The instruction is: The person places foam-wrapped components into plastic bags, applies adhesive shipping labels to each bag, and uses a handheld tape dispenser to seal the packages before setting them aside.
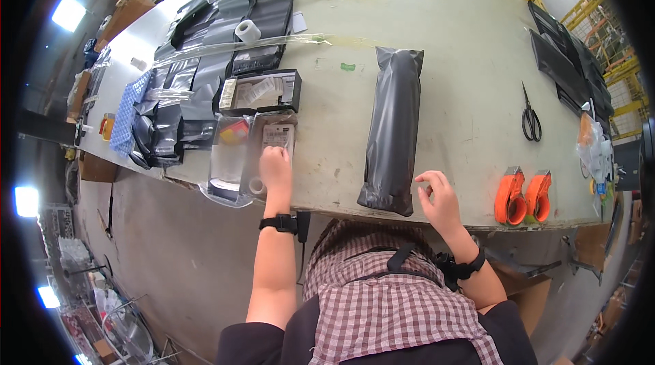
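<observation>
A long black plastic mailer bag (394,133), filled out by something rounded inside, lies lengthwise on the table in front of me. My right hand (440,198) is beside its lower right edge, fingers loosely bent and apart, holding nothing. To the left, my left hand (275,170) reaches into a clear plastic bin (293,118). Its fingers are bunched together at the lower edge of a white printed label (278,135); the fingertips are partly hidden. A small tape roll (257,185) sits by that wrist. The adjoining compartment (227,153) holds a red and yellow item (234,132).
A black box of paper slips (260,92) stands behind the bin. Flat black bags (205,58) cover the left side, with a white roll (248,31) on them. Black scissors (531,119) and two orange tape dispensers (510,198) lie at right, near more black bags (566,65).
</observation>
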`<state>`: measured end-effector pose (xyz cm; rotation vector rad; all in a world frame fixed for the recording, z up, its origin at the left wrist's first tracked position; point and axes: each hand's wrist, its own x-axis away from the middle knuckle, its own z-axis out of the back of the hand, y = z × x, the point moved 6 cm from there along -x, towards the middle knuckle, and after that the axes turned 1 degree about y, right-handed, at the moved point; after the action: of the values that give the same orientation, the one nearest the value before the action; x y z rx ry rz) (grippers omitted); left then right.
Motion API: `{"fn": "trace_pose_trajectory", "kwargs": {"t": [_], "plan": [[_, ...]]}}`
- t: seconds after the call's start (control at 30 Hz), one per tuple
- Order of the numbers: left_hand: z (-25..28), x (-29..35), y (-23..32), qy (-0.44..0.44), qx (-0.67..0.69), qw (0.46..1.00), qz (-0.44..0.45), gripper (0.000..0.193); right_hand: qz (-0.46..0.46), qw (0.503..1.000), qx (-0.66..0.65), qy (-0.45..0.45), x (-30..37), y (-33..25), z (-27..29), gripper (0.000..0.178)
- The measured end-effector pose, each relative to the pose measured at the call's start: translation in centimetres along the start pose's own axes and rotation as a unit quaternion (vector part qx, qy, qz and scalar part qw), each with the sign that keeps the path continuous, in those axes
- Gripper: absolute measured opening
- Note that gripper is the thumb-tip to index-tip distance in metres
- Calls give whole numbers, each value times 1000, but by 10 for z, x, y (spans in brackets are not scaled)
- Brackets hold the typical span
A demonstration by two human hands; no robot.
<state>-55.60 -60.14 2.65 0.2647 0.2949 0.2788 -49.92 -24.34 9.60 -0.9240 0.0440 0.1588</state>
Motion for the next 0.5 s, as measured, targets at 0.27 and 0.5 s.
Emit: {"fn": "trace_pose_trajectory", "kwargs": {"t": [0.27,0.5], "plan": [[11,-11,5,-39,38,997,54,19,44,998,-7,-45,-12,-23,-12,8],[59,6,99,-18,218,972,-82,16,-43,952,-284,-105,-15,-37,-49,20]]}}
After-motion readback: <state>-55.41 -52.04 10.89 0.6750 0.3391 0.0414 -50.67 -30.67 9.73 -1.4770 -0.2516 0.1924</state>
